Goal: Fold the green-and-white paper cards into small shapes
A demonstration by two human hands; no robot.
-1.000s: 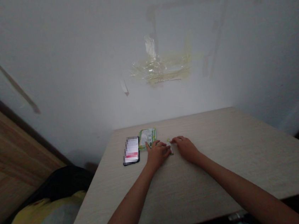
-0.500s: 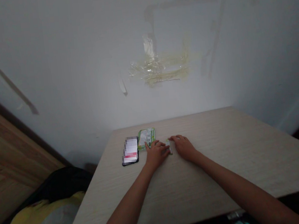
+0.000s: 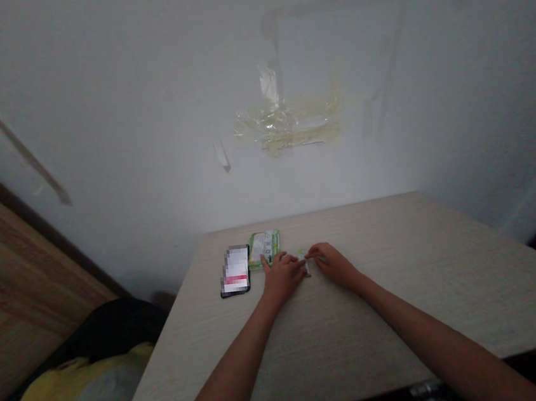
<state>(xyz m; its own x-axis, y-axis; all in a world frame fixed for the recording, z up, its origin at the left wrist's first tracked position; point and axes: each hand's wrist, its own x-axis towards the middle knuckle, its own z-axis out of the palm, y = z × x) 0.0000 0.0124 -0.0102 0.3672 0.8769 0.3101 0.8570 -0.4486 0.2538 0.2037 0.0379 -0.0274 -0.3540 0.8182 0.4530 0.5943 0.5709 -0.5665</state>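
Note:
My left hand lies on the table with its fingers stretched out and its thumb apart. Its fingertips rest on a small flat whitish piece with green edges, too small to name and partly hidden. From the other side my right hand touches the same piece, thumb and fingers drawn together in a pinch at its upper edge. Just beyond the left thumb is a green and white printed packet, lying flat.
A phone with a lit, blurred screen lies beside the packet. The pale wooden table meets a wall with tape remnants. A yellow and grey cloth item sits below the table's left side, near a wooden panel.
My right hand's fingers have drawn together at the small piece's upper edge; before, they lay flatter. My left hand has kept its place on it.

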